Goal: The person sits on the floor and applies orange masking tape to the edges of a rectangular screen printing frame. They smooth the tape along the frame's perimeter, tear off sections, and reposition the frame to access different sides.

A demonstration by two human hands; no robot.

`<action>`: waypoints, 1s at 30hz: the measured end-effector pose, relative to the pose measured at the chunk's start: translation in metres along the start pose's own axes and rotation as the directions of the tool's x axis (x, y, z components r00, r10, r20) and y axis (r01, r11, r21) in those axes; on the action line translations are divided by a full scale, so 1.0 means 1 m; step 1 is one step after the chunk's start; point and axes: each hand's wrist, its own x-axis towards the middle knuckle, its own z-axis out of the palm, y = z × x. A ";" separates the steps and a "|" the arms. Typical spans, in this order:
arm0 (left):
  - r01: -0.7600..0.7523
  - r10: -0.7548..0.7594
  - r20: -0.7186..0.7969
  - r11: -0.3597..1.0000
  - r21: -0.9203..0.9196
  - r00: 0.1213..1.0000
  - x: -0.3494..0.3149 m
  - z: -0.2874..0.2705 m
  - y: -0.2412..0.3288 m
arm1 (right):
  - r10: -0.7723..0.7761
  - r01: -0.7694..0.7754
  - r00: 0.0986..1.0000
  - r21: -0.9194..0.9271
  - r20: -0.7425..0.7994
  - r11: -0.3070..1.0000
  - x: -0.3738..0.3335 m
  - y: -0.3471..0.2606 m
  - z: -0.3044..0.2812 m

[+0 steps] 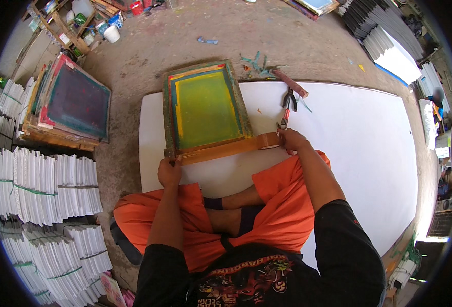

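A screen-printing frame (205, 110) with yellow-green mesh lies on a white board (364, 153) before my crossed legs. A strip of brown tape (216, 152) is stretched along its near edge, running to the tape roll (269, 140). My left hand (170, 171) pinches the strip's end at the frame's near left corner. At the strip's other end my right hand (292, 140) grips the roll, with some fingertips hidden behind it. Just beyond that hand lie black pliers (289, 98) with red on the handles, and a dark red rod (291, 83) beside them.
More printing frames (75, 100) are stacked at the left. Tied bundles of white sheets (57, 184) line the near left side. Torn green scraps (256, 62) lie beyond the board. Stacks of sheets (389, 53) stand far right; buckets (112, 34) and a wooden rack are far left.
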 end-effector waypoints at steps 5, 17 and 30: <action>0.039 -0.039 0.025 0.999 0.007 0.999 0.000 -0.004 0.006 | 0.156 -0.135 0.971 0.119 -0.183 0.984 -0.004 -0.008 -0.002; -0.004 0.004 -0.031 1.000 -0.010 0.999 -0.003 0.001 0.003 | -0.272 0.451 0.778 0.200 -0.567 0.870 -0.033 -0.051 -0.005; -0.035 0.039 -0.047 0.996 0.082 0.998 -0.005 0.006 0.007 | -0.262 0.269 0.899 -0.030 -0.351 0.963 -0.024 -0.071 -0.025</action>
